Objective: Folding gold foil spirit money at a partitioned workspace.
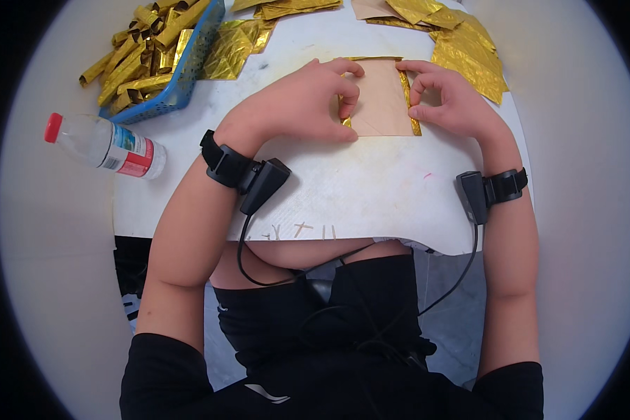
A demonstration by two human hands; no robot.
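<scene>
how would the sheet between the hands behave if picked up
The sheet would probably feel light, since it looks thin. It may flex easily across its flat middle, though the folded gold edges might stiffen its sides slightly.

Bright, diffuse light fills the table (371, 182), shading softly beneath the left hand (304, 101), while its right edge bows with distortion.

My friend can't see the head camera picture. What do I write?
A person's left hand and right hand touch opposite edges of a gold-edged brown sheet on a white table. Gold sheets lie beyond; at left are a blue basket of gold tubes and a bottle.
</scene>
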